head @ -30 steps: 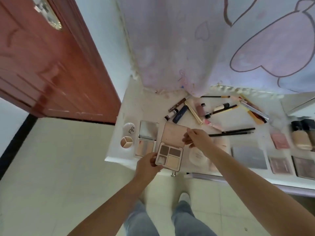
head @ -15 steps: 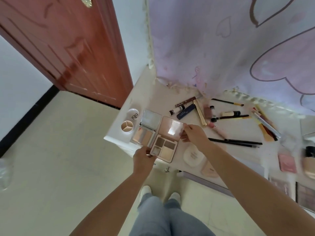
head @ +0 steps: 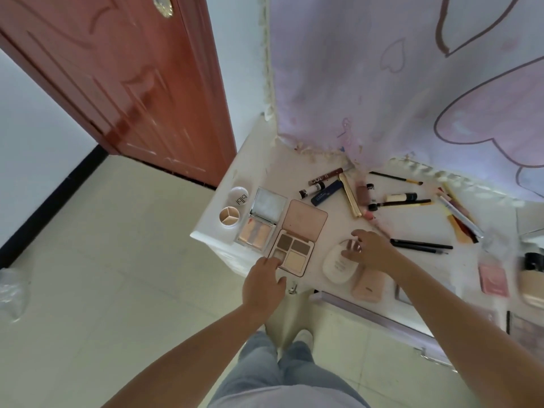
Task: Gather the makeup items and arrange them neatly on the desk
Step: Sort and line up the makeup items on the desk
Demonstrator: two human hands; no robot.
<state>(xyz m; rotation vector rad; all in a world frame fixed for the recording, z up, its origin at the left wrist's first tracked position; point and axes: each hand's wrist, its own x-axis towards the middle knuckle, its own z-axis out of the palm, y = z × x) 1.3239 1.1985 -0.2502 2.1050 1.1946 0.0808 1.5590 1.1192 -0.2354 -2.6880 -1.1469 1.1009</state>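
Observation:
An open pink eyeshadow palette point(head: 297, 238) lies flat near the front left of the white desk point(head: 259, 160). My left hand point(head: 263, 285) rests at its near corner, fingers touching the edge without gripping. My right hand point(head: 368, 248) hovers open, fingers spread, over a white oval compact point(head: 335, 267). A pink case point(head: 368, 285) lies beside that compact. Left of the palette sit a mirrored highlighter palette point(head: 262, 220) and a round open concealer pot point(head: 229, 217) with its lid point(head: 239, 197).
Tubes, mascaras and pencils point(head: 350, 195) lie scattered toward the back, with two black pencils point(head: 421, 246) at mid-right. Foundation bottles point(head: 532, 278) and a pink compact point(head: 493, 279) sit at the right. A patterned curtain point(head: 397, 83) hangs behind; a red door point(head: 117, 78) stands at left.
The palette has been set down flat on the desk. My right hand let go of its lid and moved right over the white compact. The view shifted left and down.

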